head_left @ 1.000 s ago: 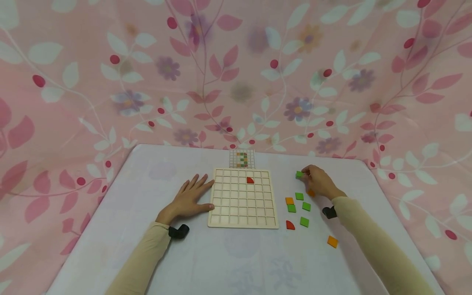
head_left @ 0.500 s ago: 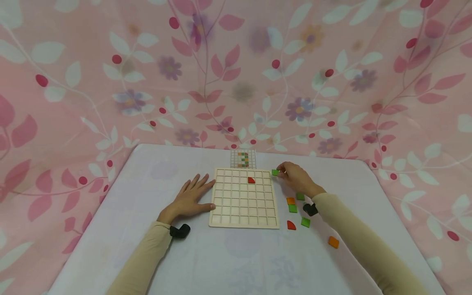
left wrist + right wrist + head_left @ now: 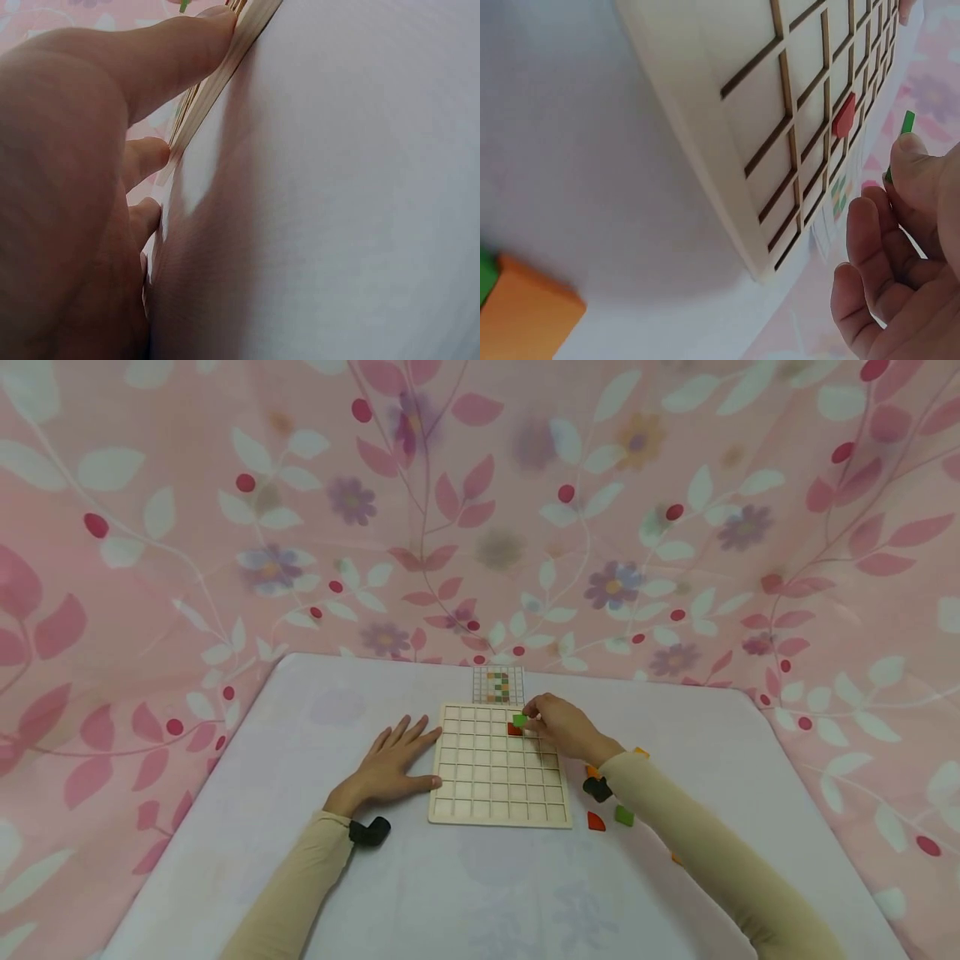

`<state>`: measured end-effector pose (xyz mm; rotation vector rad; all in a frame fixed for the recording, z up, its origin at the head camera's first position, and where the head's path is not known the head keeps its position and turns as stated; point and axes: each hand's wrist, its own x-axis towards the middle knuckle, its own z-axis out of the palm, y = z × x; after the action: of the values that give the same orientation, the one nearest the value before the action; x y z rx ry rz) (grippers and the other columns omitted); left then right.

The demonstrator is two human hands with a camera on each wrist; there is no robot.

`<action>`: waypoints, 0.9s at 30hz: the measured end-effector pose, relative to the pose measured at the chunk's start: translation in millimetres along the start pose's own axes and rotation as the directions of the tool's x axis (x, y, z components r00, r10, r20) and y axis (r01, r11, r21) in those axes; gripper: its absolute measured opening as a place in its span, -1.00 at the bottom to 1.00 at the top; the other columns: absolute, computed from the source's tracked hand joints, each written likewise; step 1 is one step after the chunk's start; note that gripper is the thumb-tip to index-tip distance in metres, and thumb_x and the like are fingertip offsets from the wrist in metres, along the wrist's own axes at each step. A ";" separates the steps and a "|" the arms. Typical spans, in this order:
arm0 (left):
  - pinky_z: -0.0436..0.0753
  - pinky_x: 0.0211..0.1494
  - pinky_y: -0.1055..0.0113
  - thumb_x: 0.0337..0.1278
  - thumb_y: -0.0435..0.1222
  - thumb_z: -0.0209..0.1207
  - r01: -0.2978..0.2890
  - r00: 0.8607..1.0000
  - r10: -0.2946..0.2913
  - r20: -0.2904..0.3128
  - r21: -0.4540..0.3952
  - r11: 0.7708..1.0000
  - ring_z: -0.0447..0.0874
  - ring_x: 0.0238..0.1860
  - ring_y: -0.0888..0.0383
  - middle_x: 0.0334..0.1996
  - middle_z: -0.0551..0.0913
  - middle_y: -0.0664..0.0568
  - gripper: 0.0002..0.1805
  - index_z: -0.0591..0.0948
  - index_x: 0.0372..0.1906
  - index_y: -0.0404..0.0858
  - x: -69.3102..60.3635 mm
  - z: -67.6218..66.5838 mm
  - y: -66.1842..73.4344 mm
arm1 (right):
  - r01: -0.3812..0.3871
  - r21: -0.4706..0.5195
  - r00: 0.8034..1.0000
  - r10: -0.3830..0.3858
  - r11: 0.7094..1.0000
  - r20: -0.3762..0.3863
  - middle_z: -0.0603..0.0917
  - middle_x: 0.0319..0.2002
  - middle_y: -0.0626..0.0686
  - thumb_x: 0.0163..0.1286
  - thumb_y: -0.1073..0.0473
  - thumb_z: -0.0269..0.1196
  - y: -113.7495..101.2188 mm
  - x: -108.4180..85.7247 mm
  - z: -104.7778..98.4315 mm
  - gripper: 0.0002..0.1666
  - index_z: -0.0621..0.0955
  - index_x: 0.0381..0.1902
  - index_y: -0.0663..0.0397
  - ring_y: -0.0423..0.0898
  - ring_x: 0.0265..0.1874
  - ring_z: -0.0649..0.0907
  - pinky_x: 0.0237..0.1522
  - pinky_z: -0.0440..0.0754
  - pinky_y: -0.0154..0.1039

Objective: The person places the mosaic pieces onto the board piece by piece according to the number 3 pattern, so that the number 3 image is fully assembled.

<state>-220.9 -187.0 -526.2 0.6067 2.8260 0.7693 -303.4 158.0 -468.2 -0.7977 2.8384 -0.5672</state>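
Observation:
Between thumb and fingertips, my right hand (image 3: 566,727) pinches a green square tile (image 3: 520,720) over the upper part of the wooden grid board (image 3: 480,818). In the head view the tile partly covers a red quarter-round piece (image 3: 514,730) on the board. The right wrist view shows the green tile (image 3: 907,122) edge-on in my hand (image 3: 915,247), raised off the board, and the red piece (image 3: 844,116) lying in a cell. My left hand (image 3: 386,768) lies with fingers spread, thumb and a fingertip touching the board's left edge; the left wrist view shows its thumb (image 3: 180,60) there.
A printed pattern card (image 3: 498,685) lies against the board's far edge. Right of the board are a red piece (image 3: 596,822), a green tile (image 3: 624,815) and an orange tile (image 3: 641,752), with others partly hidden under my right arm.
My right hand has carried the green tile leftward from the loose pieces to above the board, near the red piece. My left hand has stayed at the board's left edge.

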 end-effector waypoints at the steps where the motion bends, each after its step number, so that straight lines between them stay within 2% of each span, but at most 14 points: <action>1: -0.21 0.70 -0.33 0.35 0.23 0.27 0.001 1.000 -0.001 0.001 0.002 1.000 -0.30 0.76 -0.22 0.76 -0.05 -0.08 -0.01 0.16 0.72 -0.01 -0.2 0.1 0.0 | 0.018 -0.008 1.000 -0.018 1.000 0.002 0.69 0.10 0.15 0.62 0.10 0.26 -1.1 0.6 1.5 -0.67 0.62 0.15 0.21 0.04 0.03 0.71 0.13 0.73 -0.02; 5: -0.19 0.70 -0.34 0.35 0.22 0.27 -0.004 1.000 0.004 -0.001 0.005 1.000 -0.28 0.76 -0.24 0.75 -0.04 -0.10 -0.01 0.16 0.72 -0.02 -0.9 0.2 0.5 | 0.059 -0.014 0.998 -0.059 0.998 0.001 0.69 0.12 0.17 0.62 0.12 0.26 -5.0 3.9 6.7 -0.70 0.63 0.12 0.22 0.06 0.05 0.73 0.11 0.73 0.00; 10: -0.19 0.70 -0.33 0.35 0.22 0.28 -0.005 1.000 0.005 0.002 0.006 1.000 -0.30 0.76 -0.22 0.75 -0.04 -0.09 -0.01 0.16 0.72 0.00 -0.6 0.5 0.6 | 0.054 -0.030 0.998 -0.054 0.998 -0.007 0.71 0.06 0.13 0.59 0.10 0.30 -10.2 8.8 10.8 -0.72 0.66 0.08 0.18 0.03 0.00 0.72 0.10 0.73 -0.02; 18: -0.20 0.71 -0.31 0.35 0.24 0.27 -0.001 1.000 0.001 0.002 0.015 1.000 -0.30 0.76 -0.21 0.76 -0.06 -0.08 0.00 0.14 0.73 0.02 0.1 0.4 -0.9 | 0.087 -0.071 0.995 -0.089 0.994 -0.034 0.72 -0.02 0.11 0.56 0.06 0.34 -12.2 13.5 17.0 -0.69 0.69 0.05 0.18 0.02 -0.05 0.72 0.07 0.72 -0.01; 27: -0.19 0.71 -0.31 0.36 0.22 0.27 0.000 1.000 0.000 0.001 0.018 1.000 -0.30 0.76 -0.21 0.76 -0.06 -0.07 -0.01 0.13 0.73 0.02 -0.1 -0.1 -0.6 | 0.103 -0.041 0.994 -0.104 0.994 -0.025 0.73 -0.03 0.09 0.54 0.07 0.36 -12.0 16.3 24.7 -0.70 0.70 0.03 0.18 -0.02 -0.06 0.69 0.10 0.72 -0.02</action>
<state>-221.0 -187.6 -526.4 0.6102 2.8354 0.7436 -305.8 132.1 -486.7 -0.9561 2.8540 -0.5412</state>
